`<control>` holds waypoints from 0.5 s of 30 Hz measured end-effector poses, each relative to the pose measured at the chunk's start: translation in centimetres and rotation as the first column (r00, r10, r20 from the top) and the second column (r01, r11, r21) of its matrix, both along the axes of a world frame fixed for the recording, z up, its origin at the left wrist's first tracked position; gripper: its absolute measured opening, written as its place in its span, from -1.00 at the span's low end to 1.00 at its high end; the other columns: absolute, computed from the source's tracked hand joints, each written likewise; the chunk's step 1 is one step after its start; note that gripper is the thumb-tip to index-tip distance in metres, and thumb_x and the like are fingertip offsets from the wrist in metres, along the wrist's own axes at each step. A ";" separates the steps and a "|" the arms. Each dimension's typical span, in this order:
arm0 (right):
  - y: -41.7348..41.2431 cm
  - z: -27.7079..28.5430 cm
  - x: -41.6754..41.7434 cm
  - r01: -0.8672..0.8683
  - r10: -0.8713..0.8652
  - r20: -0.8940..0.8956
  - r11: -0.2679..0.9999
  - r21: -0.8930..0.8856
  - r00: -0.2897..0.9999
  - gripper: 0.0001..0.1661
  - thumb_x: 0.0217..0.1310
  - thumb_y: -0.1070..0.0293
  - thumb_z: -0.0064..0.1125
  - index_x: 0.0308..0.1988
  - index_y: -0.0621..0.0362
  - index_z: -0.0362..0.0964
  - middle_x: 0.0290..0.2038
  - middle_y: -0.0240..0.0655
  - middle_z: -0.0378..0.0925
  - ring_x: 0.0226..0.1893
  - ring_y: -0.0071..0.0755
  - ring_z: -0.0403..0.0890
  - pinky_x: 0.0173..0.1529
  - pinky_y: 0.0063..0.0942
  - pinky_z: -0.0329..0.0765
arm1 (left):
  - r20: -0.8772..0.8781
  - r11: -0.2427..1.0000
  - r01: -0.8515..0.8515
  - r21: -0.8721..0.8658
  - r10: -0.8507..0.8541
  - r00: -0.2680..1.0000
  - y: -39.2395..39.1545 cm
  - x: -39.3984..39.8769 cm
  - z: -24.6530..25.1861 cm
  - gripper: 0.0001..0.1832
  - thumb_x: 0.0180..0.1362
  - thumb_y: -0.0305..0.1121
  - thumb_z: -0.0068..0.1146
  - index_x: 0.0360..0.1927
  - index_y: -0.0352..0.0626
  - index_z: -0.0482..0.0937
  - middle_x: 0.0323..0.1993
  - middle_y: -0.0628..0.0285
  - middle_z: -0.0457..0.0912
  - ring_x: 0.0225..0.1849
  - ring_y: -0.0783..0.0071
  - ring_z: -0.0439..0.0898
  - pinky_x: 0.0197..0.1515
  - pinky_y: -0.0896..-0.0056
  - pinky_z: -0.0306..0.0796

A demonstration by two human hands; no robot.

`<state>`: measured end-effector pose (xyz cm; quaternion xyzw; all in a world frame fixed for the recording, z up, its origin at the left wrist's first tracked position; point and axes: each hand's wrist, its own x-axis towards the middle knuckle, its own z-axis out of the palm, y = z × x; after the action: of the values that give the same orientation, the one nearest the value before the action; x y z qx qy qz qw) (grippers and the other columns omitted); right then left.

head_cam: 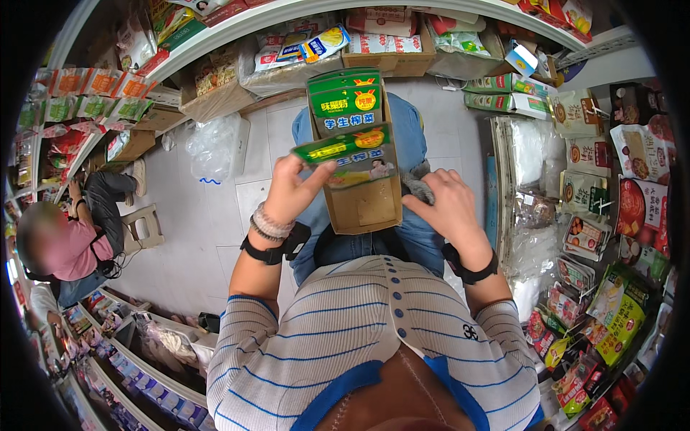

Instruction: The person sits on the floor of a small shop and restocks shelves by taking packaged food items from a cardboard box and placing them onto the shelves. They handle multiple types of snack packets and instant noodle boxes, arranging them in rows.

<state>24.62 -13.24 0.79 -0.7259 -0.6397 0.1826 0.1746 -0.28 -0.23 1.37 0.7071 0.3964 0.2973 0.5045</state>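
A long narrow cardboard box (362,210) rests on my lap, its near part bare inside. Green food packets (347,102) stand in a row in its far part. My left hand (299,180) pinches the left edge of a tilted green packet (358,159) over the middle of the box, thumb on its front. To the right of the box, my right hand (450,202) holds a bunched grey cloth (419,182) under its fingers, the thumb tip at the box's side wall.
Shelves with packets and open cartons (388,62) curve across the front. A clear plastic bag (213,148) lies on the floor at left. Farther left, a person (81,242) sits by a beige stool (141,226). Hanging packets (587,161) line the right side.
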 end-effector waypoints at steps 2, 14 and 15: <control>0.2 -0.6 -0.8 -0.015 0.019 0.073 0.999 -0.052 0.997 -0.52 -0.02 -0.03 0.29 -0.40 0.22 0.50 -0.42 -0.20 0.51 -0.28 -0.11 0.53 -0.22 -0.24 0.51 | -0.168 0.974 0.062 0.218 -0.025 0.986 0.9 0.9 -0.4 -0.82 0.02 -0.45 0.31 -0.28 -0.26 0.63 -0.36 0.20 0.64 -0.31 0.40 0.59 -0.26 0.41 0.44; 1.7 -2.6 -1.8 -0.053 0.053 -0.005 0.999 -0.012 0.999 -0.69 -0.01 0.15 0.15 -0.41 0.20 0.50 -0.40 -0.20 0.52 -0.29 -0.08 0.56 -0.24 -0.21 0.54 | -0.002 0.878 -0.364 0.311 0.384 0.923 5.7 1.1 -2.2 -0.40 0.06 -0.37 0.27 0.19 -0.20 0.35 0.09 0.05 0.45 0.15 0.15 0.41 0.17 0.23 0.29; 2.0 -2.6 -1.7 -0.066 0.065 -0.012 0.997 -0.027 0.998 -0.68 0.00 0.13 0.16 -0.41 0.20 0.50 -0.39 -0.20 0.52 -0.29 -0.08 0.57 -0.24 -0.20 0.54 | 0.064 0.915 -0.380 0.136 0.374 0.925 6.8 0.7 -1.9 -0.44 0.11 -0.37 0.23 0.20 -0.19 0.36 0.11 0.05 0.44 0.16 0.19 0.42 0.17 0.25 0.29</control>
<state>22.89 -11.27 -1.84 -0.7058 -0.6596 0.2012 0.1622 0.40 6.54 -0.51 0.6467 0.4932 0.4299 0.3921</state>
